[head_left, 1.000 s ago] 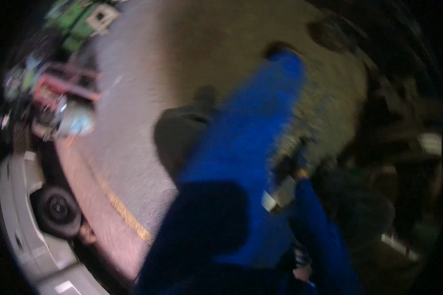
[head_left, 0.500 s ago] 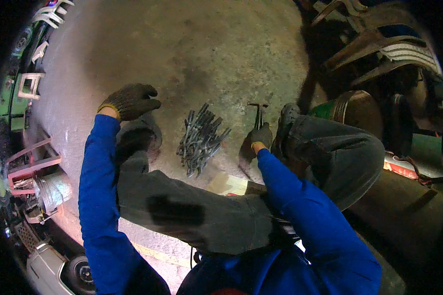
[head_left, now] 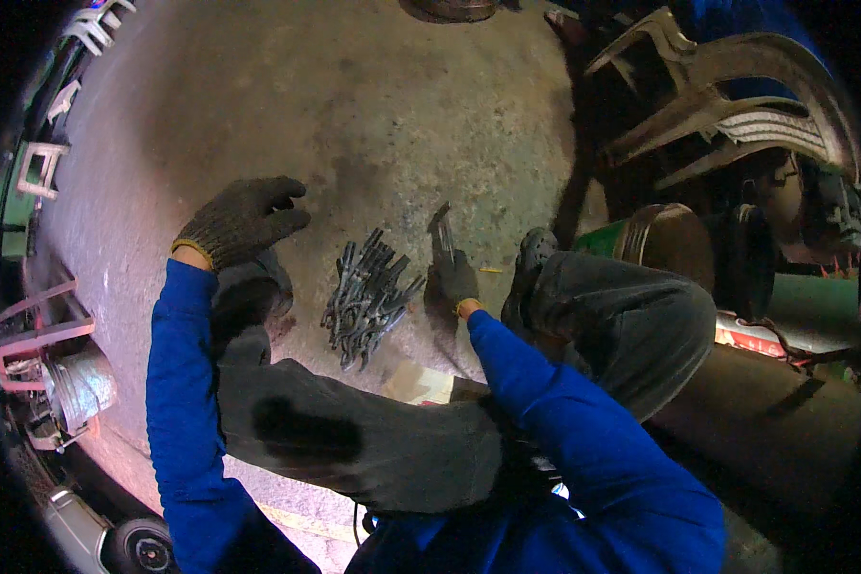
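The slim, hammer-like metal tool [head_left: 444, 234] is already gripped: it is clasped by the right hand [head_left: 456, 277], in a dark knitted glove, just right of the heap. The loose heap of narrow, dark grey metal pieces [head_left: 365, 301] is left lying on the bare grey concrete floor [head_left: 354, 115] — between the two hands, with no piece picked up. Nothing is held by the left hand [head_left: 244, 218], gloved alike, its thumb and fingers spread apart. Whether any piece has been worked cannot be told. Print is carried by the red-and-white panel [head_left: 761, 340] at the right — no words can be made out, and no brand is identified.
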A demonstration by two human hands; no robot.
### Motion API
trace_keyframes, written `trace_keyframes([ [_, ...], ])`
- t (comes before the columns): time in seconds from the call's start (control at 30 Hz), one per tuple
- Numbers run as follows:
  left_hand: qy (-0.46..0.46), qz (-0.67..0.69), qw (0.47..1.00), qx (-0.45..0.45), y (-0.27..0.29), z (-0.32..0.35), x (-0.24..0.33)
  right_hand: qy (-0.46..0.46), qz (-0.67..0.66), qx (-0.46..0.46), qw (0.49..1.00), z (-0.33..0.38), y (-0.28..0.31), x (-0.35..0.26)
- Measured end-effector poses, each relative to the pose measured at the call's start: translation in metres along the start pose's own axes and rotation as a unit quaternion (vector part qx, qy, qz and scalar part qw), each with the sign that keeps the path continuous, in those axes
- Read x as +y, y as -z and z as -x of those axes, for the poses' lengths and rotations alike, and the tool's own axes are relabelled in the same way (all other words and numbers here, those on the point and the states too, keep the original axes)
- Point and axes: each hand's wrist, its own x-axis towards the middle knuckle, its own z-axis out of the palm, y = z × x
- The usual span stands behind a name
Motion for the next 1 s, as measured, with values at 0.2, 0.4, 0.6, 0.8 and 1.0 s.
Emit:
trace_keyframes([
  [0.2, 0.016, -0.004, 1.000, -0.006, 0.001, 0.007, -0.007, 0.071, 0.074, -0.010, 0.995, 0.008, -0.001, 0.004],
  [0.4, 0.026, -0.018, 0.999, 0.014, -0.002, 0.008, -0.008, 0.164, 0.086, -0.021, 0.982, -0.023, 0.004, -0.008],
  [0.6, 0.054, 0.033, 0.998, -0.001, -0.005, 0.015, -0.022, 0.164, 0.059, 0.003, 0.985, -0.001, 0.036, -0.074],
  [0.8, 0.016, 0.018, 0.999, 0.037, -0.005, 0.012, -0.026, 0.044, 0.122, -0.046, 0.990, -0.025, 0.019, -0.030],
  [1.0, 0.028, 0.015, 0.999, 0.042, -0.002, 0.015, -0.020, 0.143, 0.077, 0.004, 0.987, 0.011, 0.039, -0.044],
])
